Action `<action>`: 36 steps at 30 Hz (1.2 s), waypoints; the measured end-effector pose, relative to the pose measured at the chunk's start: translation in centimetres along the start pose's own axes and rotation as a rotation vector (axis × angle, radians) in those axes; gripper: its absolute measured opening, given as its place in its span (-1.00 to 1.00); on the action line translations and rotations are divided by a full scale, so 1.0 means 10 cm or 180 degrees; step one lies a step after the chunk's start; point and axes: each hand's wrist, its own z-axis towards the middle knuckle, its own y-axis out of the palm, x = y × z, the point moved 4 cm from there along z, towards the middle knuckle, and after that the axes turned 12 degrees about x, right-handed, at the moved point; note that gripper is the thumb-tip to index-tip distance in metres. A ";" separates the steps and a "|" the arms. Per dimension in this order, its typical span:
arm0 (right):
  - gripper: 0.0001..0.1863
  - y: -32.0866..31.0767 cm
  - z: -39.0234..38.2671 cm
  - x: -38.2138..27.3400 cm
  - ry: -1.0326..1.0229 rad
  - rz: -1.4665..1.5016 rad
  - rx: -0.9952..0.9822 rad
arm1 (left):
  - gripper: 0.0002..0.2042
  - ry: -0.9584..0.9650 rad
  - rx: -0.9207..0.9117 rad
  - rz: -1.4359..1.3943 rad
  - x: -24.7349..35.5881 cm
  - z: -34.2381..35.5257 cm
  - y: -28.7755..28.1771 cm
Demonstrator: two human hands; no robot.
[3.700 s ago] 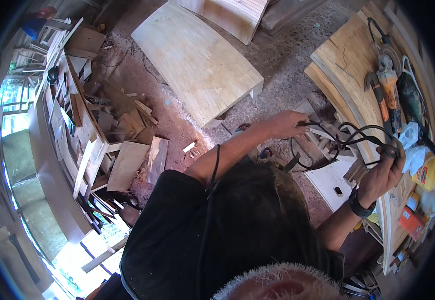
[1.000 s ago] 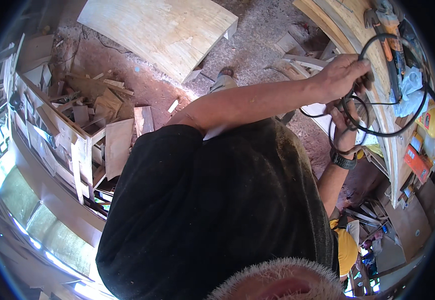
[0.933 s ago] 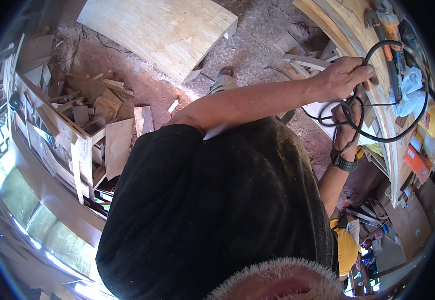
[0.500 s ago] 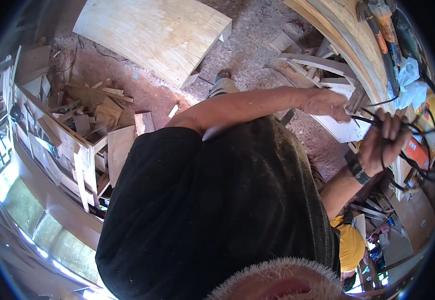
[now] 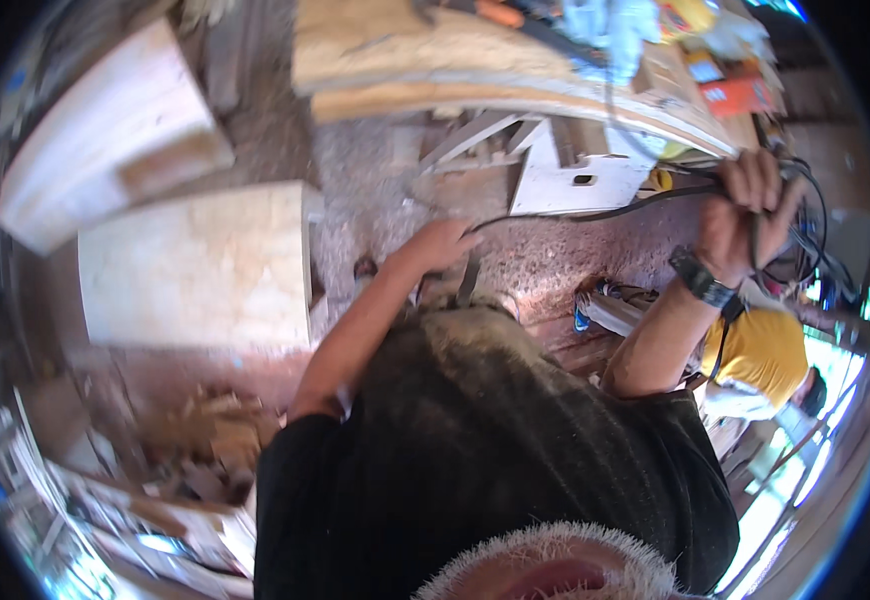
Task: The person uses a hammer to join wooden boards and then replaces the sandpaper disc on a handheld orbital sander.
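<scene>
A black cord (image 5: 610, 212) runs between my two hands across the front of my body. My left hand (image 5: 438, 246), low near my waist, is closed round one stretch of it. Raised at the right, my right hand (image 5: 745, 218) has its fingers wrapped round the cord, and loose loops (image 5: 817, 235) of it hang behind and below the fingers. A dark watch (image 5: 703, 280) is on my right wrist. What lies inside the left fingers is partly blurred.
Ahead stands a thick wooden bench (image 5: 515, 60) with an orange-handled tool (image 5: 500, 12) and a light blue plastic bag (image 5: 610, 35). A pale plywood panel (image 5: 195, 265) lies at left, near scrap wood (image 5: 220, 435). A person in a yellow shirt (image 5: 760, 350) is bent over at right.
My view has swung to the right. My hands have moved apart, the left one toward my waist, and a longer stretch of cord now spans between them.
</scene>
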 end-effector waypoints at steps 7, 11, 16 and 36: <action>-0.87 -0.66 -0.31 0.32 -0.0018 -0.1493 0.0842 | -0.46 -0.0244 0.0449 0.0168 0.22 0.16 -0.46; -0.78 -1.08 -0.39 0.56 0.0085 -0.1510 0.1209 | -0.44 -0.0462 0.0563 -0.1461 0.94 0.19 -0.80; -0.65 -1.24 -0.66 1.17 0.1107 -0.0832 0.1292 | -0.54 0.0038 0.0641 -0.2688 1.83 0.24 -1.20; -0.82 -0.37 -0.22 1.06 0.0572 0.0880 0.0921 | -0.41 0.1120 0.0608 -0.0479 1.14 0.28 -0.35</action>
